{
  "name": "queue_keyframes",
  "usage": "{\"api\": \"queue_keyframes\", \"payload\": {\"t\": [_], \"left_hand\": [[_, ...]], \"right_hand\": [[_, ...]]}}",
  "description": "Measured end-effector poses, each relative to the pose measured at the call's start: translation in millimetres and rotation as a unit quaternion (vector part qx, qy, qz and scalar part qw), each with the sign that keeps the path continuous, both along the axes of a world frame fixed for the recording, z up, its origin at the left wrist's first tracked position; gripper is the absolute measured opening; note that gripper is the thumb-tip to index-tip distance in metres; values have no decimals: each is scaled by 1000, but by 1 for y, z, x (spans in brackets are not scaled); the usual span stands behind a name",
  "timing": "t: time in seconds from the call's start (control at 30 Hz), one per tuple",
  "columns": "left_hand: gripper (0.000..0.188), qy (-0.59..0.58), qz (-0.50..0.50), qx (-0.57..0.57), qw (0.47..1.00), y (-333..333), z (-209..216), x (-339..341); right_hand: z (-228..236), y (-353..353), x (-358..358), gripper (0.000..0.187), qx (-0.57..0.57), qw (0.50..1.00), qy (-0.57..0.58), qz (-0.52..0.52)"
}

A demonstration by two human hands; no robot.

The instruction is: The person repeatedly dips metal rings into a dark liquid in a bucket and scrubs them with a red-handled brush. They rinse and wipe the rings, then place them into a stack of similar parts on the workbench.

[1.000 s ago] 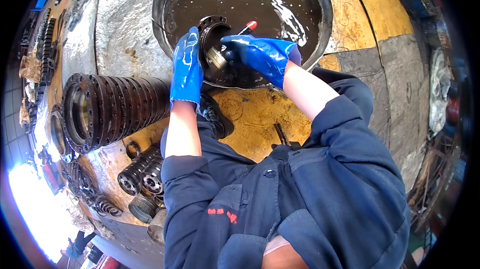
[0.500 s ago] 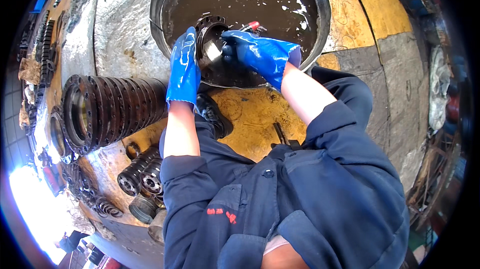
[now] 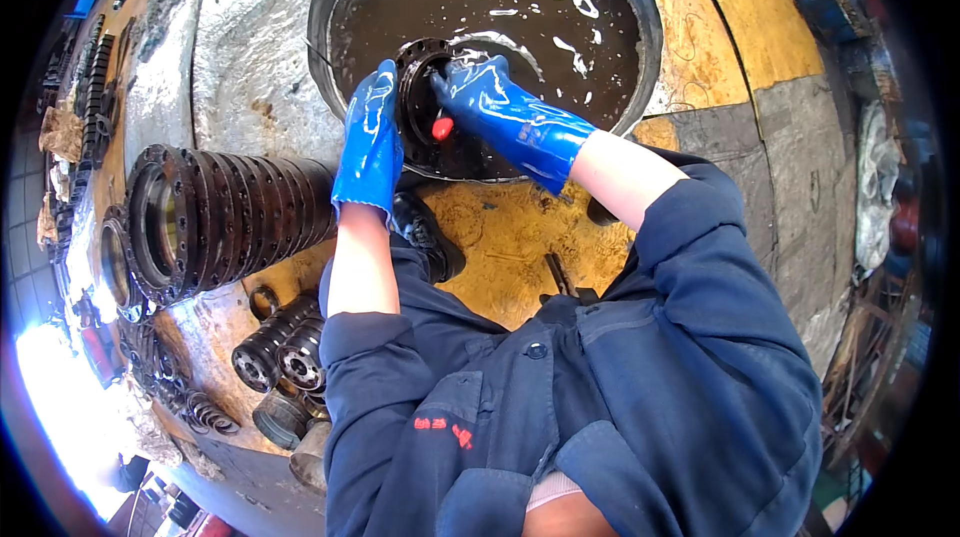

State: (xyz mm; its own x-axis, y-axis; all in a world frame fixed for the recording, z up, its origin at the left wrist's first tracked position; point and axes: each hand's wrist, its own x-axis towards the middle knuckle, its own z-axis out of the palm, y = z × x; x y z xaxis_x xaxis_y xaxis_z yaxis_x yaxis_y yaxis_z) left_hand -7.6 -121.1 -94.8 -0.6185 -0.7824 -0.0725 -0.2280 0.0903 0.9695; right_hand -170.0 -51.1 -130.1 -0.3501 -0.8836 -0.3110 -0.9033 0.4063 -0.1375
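Observation:
Both my hands wear long blue rubber gloves. My left hand (image 3: 372,117) grips the left side of a dark, wet metal flange ring (image 3: 407,67) with bolt holes round its rim. The ring stands tilted on edge at the near side of a round tub (image 3: 648,32) of murky brown liquid. My right hand (image 3: 475,92) is closed at the ring's bore, around a tool with a red end (image 3: 442,128). The red end points down toward me; the tool's working part is hidden by the glove and ring.
A row of dark flanged rings (image 3: 215,222) lies on the left. Below it are smaller dark cylindrical parts (image 3: 270,352), a grey cylinder (image 3: 283,419) and coil springs (image 3: 208,412). My black shoe (image 3: 428,237) is close to the tub on the yellow, stained floor (image 3: 510,247).
My right hand has turned and moved to the ring's bore, swinging the red end from the far right side down to the near side. My left hand keeps its hold on the ring.

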Motion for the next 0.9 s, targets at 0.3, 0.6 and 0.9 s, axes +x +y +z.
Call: {"api": "queue_keyframes", "payload": {"t": [0.3, 0.6, 0.9], "left_hand": [[39, -47, -83, -419, 903, -18, -41, 15], [44, -51, -32, -44, 997, -14, -22, 0], [45, -13, 12, 61, 998, -18, -13, -4]], "right_hand": [[15, 45, 4, 44, -244, 937, -53, 244], [-10, 16, -14, 36, -18, 996, -84, -14], [34, 77, -13, 34, -201, 818, -499, -202]]}}
